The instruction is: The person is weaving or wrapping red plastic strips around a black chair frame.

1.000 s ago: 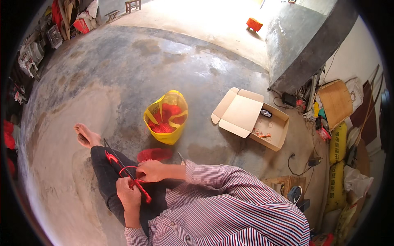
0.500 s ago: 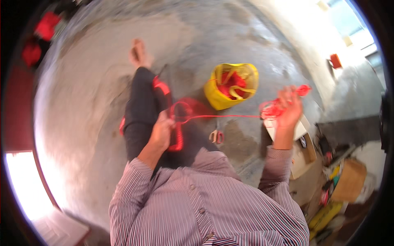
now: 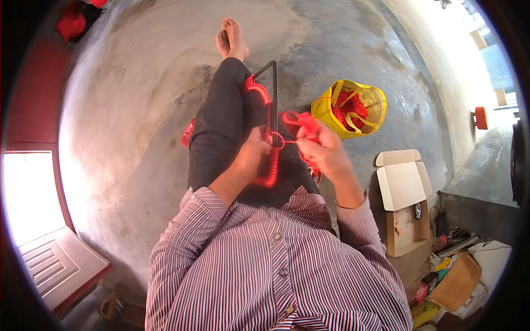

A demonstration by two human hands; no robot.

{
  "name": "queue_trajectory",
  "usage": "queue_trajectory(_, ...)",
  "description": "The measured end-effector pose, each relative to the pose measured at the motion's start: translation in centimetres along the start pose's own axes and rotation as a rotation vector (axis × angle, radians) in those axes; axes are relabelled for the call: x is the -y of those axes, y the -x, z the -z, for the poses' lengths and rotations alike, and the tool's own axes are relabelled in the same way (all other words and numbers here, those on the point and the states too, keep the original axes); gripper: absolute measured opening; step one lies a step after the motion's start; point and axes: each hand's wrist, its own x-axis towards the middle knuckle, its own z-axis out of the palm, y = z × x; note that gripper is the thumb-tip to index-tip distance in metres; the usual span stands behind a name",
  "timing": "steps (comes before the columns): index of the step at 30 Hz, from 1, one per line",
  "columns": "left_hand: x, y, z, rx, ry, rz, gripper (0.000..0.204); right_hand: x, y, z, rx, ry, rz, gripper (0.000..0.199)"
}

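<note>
Item: red cord [image 3: 301, 128], pinched in my right hand [image 3: 326, 151], which has come back in from its wide pull half a second ago to just beside the black frame [image 3: 274, 99] on my lap. My left hand [image 3: 255, 157] stays closed on the wrapped part of the frame; the loop looks drawn tight, by my reckoning.

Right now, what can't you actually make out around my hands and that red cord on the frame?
- Head view: the left hand covers the spot where the red cord meets the dark metal frame, so its grip there is hidden.
- The right hand is motion-blurred; its fingers and the red bundle they pinch cannot be told apart.
- Yellow bag: the red contents are too small to identify.
- The frame's lower end is hidden behind hands and lap.
</note>
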Motion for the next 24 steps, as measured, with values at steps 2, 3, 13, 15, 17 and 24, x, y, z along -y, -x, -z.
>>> queue_trajectory(2, 0.1, -0.4, 0.3, -0.013, -0.016, 0.015, 0.055, 2.3, 1.1, 0.3, 0.047, -0.074, 0.001, 0.010)
queue_trajectory(3, 0.1, -0.6, 0.2, -0.028, 0.024, 0.051, 0.055, 3.5, 2.0, 0.1, 0.084, -0.150, 0.005, 0.008)
queue_trajectory(13, 2.4, -1.7, -0.1, -0.328, -0.496, -0.297, 0.049, 6.0, 4.9, -1.7, 0.096, -0.307, 0.145, 0.018)
queue_trajectory(15, -0.9, 1.0, -2.8, -0.325, -0.766, -0.577, 0.043, 7.0, 5.1, -1.4, 0.210, -0.631, 0.208, 0.020)
queue_trajectory(17, -3.6, 2.6, -4.0, -0.325, -1.030, -0.866, 0.037, 6.9, 4.3, -0.2, 0.293, -0.559, 0.240, 0.015)
queue_trajectory(24, -2.0, -0.3, 1.4, -0.355, -0.877, -0.310, 0.017, -2.3, -1.5, 0.6, 0.116, 0.986, 0.318, 0.026)
